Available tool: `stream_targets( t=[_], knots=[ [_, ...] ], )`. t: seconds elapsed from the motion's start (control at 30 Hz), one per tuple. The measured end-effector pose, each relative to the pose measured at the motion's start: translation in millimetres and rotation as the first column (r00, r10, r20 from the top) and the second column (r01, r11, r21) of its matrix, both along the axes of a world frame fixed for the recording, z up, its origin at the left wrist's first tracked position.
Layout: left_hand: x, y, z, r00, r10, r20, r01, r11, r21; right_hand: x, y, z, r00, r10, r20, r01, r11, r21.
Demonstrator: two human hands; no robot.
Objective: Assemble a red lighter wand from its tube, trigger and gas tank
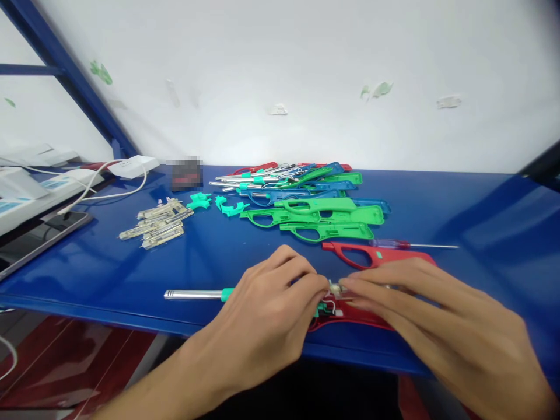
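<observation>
Near the table's front edge, a red lighter half-shell (363, 317) lies under my hands, with a thin white wire and a dark green part inside it. My left hand (271, 297) is closed, thumb and forefinger pinching at the end of a small clear fuel tank (336, 288). The fingers of my right hand (441, 315) are closed round the other end of this tank, hiding much of it. Left of my left hand sticks out a silver lighter tube (192, 294) with a teal collar. Just behind the right hand lies another red half-shell (380, 256).
Green half-shells (324, 231) and a pile of lighter parts (280, 181) lie behind my hands, beside a screwdriver (406, 244). Leftward are teal triggers (230, 207), several clear fuel tanks (161, 224), a phone (48, 236) and a white power strip with cables (131, 167).
</observation>
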State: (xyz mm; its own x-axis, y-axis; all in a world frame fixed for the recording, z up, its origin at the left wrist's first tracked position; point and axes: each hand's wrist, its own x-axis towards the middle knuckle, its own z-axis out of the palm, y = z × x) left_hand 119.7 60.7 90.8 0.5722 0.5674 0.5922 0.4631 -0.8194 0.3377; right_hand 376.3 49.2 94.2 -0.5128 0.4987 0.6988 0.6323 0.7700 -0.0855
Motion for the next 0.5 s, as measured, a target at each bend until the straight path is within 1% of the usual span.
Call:
stream_targets(
  t=[0.1, 0.2, 0.3, 0.4, 0.5],
  knots=[
    [0, 1, -1.2, 1.0, 0.0, 0.008, 0.0, 1.0, -0.001, -1, -1, 0.0, 1.0, -0.011, 0.004, 0.011, 1.0, 0.0],
    [0, 2, -1.4, 1.0, 0.005, 0.029, -0.006, 1.0, 0.017, -2, -3, -0.5, 0.999, -0.053, -0.012, 0.053, 0.999, 0.005],
    [0, -1, 0.3, 0.998, 0.047, 0.032, -0.048, 0.998, 0.027, -2, -4, -0.4, 0.996, -0.083, -0.012, 0.083, 0.996, -0.036],
    [0, -6, 4.0, 0.994, 0.111, 0.002, -0.111, 0.993, -0.029, -4, -2, 0.7, 0.996, -0.078, -0.047, 0.073, 0.993, -0.087],
    [0, -9, 7.6, 0.989, 0.145, -0.006, -0.145, 0.985, -0.096, -5, -2, 0.9, 0.994, -0.078, -0.072, 0.069, 0.989, -0.127]
  ],
)
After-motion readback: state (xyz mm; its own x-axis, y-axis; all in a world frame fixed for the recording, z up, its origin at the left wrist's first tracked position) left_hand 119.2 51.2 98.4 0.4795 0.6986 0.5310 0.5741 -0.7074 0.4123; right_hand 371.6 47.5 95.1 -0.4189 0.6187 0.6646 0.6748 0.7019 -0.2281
